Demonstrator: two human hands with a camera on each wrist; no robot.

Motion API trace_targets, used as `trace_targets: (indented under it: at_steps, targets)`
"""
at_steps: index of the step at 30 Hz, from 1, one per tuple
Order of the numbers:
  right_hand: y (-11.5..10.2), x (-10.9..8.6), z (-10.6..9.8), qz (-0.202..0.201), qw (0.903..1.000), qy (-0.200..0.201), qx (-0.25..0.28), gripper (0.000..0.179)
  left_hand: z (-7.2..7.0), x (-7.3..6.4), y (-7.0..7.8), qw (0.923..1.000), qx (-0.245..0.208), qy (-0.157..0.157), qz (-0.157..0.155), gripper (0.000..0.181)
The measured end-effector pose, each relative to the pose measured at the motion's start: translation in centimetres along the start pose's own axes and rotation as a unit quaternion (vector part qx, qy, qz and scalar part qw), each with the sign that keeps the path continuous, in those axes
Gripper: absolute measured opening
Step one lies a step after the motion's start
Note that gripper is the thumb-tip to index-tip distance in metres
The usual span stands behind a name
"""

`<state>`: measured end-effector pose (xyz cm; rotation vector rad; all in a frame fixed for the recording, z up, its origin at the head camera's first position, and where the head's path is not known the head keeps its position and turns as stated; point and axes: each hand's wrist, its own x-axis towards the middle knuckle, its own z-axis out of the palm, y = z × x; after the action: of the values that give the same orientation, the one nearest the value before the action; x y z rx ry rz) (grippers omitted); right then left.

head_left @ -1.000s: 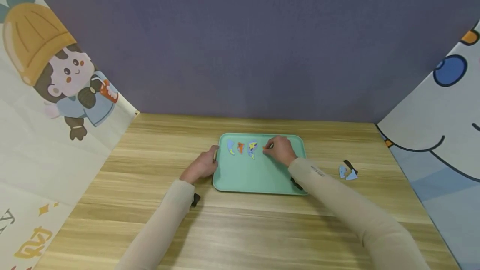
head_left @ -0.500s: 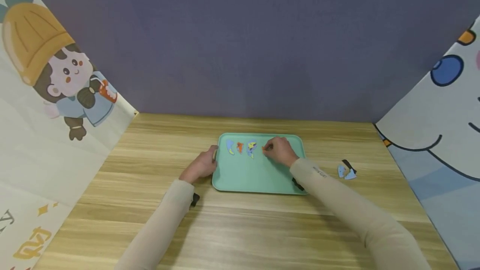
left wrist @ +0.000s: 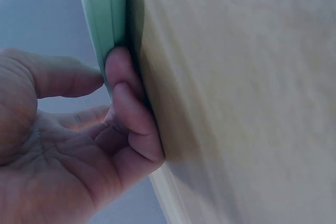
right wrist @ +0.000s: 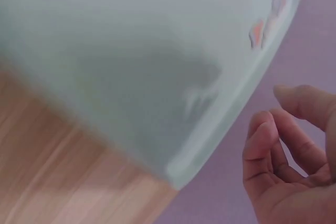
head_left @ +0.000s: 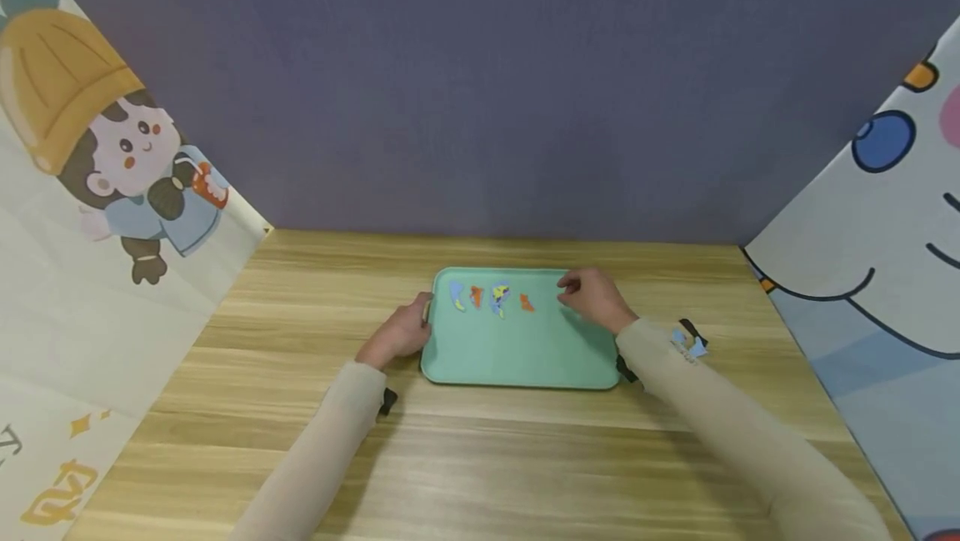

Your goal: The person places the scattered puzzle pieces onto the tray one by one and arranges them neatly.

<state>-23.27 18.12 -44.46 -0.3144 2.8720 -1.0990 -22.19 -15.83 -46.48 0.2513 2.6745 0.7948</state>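
A mint-green tray (head_left: 517,358) lies on the wooden table. My left hand (head_left: 403,329) grips its left rim, and in the left wrist view the thumb is on one side with curled fingers (left wrist: 137,109) on the other. Along the tray's far side lie a blue-and-yellow piece (head_left: 457,297), an orange piece (head_left: 476,297), a yellow-and-purple piece (head_left: 500,298) and another orange piece (head_left: 527,303), all flat and irregular like jigsaw pieces. To their right, my right hand (head_left: 594,298) hovers over the tray's far right corner. Its fingers are loosely bent, thumb apart, holding nothing.
Right of the tray, light-blue pieces (head_left: 698,347) and a dark piece (head_left: 693,331) lie on the table (head_left: 480,466), partly covered by my right sleeve. A dark purple wall (head_left: 480,91) rises behind the table, with cartoon-printed panels at both sides.
My right hand has let go of the rightmost orange piece, which now lies on the tray, and has moved right. My left hand keeps its grip on the rim.
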Motion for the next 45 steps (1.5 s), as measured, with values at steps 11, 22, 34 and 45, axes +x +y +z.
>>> trace_targets:
  at_steps: [11, 22, 34, 45]
  targets:
    - [3.3, -2.8, -3.5, -0.010, 0.9994, 0.026, -0.023, 0.024, -0.1, 0.0, 0.1, 1.0000, -0.005, -0.002, 0.006, 0.059]
    - [5.8, -5.5, -4.7, -0.020, 0.9968, 0.038, -0.068, 0.021, -0.1, 0.0, 0.0, 1.0000, 0.000, -0.001, 0.001, 0.058]
    - [7.5, -9.1, -5.7, 0.002, 0.9949, 0.008, -0.101, 0.021, 0.0, -0.1, 0.1, 1.0000, 0.004, -0.003, -0.002, 0.059]
    - [9.2, -12.4, -5.8, 0.008, 0.9915, -0.027, -0.127, 0.045, 0.1, 0.0, 0.0, 1.0000, 0.010, 0.001, 0.001, 0.058]
